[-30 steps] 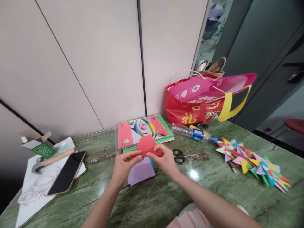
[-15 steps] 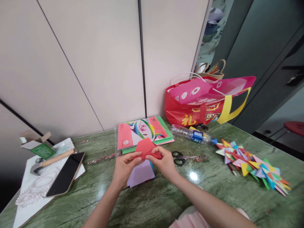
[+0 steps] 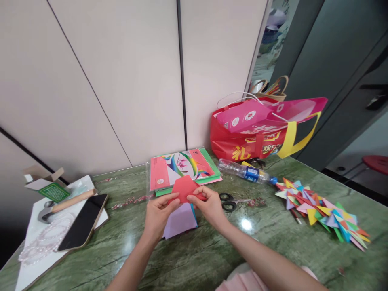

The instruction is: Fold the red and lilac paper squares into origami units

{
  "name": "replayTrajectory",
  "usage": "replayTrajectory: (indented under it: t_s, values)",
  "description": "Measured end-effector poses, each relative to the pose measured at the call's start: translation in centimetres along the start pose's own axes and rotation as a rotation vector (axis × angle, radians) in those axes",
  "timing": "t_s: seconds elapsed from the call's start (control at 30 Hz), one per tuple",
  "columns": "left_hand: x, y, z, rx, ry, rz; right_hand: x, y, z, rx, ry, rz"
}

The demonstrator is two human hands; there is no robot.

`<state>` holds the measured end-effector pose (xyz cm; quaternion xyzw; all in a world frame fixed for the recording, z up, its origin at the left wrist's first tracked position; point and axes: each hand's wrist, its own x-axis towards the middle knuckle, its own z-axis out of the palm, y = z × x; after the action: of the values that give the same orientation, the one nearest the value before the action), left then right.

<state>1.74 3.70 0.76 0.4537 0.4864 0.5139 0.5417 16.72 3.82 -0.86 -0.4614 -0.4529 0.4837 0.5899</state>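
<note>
A folded piece of red paper [image 3: 184,188] is held up between my two hands above the table. My left hand [image 3: 158,212] pinches its left edge between thumb and fingers. On the other side, my right hand [image 3: 210,206] grips the right edge, the thumb pressed near a fold. Beneath them lies a small stack of purple and blue paper [image 3: 181,222], partly hidden by my hands. Just behind the red paper is a pack of coloured paper [image 3: 169,171] with a printed cover. Black-handled scissors [image 3: 229,202] lie right of my right hand.
A clear plastic bottle [image 3: 253,173] and a row of colourful folded paper pieces [image 3: 324,214] lie on the right. Behind stands a red bag [image 3: 224,141]. At left, a white board [image 3: 26,273] bears a hammer [image 3: 72,201], a phone [image 3: 83,224], beads [image 3: 45,244] and a small box [image 3: 53,191].
The upper flap of the red paper has shifted very slightly, and my fingers have moved a little along its lower edge. Both hands keep their hold.
</note>
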Motion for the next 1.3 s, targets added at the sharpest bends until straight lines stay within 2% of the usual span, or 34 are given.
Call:
replayTrajectory:
  t_s: [0.53,0.67,0.8,0.97,1.13,1.3]
  values:
    - [0.0,-0.6,0.5,-0.067,0.017,0.007,0.4,0.4,-0.3,0.175,-0.049,0.059]
    - [0.0,-0.6,0.4,-0.042,0.06,0.037,0.2,0.5,0.0,0.289,-0.038,0.136]
    - [-0.4,-0.7,0.7,0.11,0.075,0.081,-0.3,0.8,0.6,0.408,-0.064,0.25]
    - [-0.7,-0.9,1.1,0.148,0.09,0.116,-0.8,1.2,1.1,0.539,-0.009,0.359]
    - [-0.9,-0.8,1.3,0.139,0.124,0.093,-1.2,1.1,1.4,0.517,-0.121,0.33]
    - [-0.8,-1.0,1.4,0.088,0.11,0.085,-1.5,1.1,1.5,0.557,-0.104,0.338]
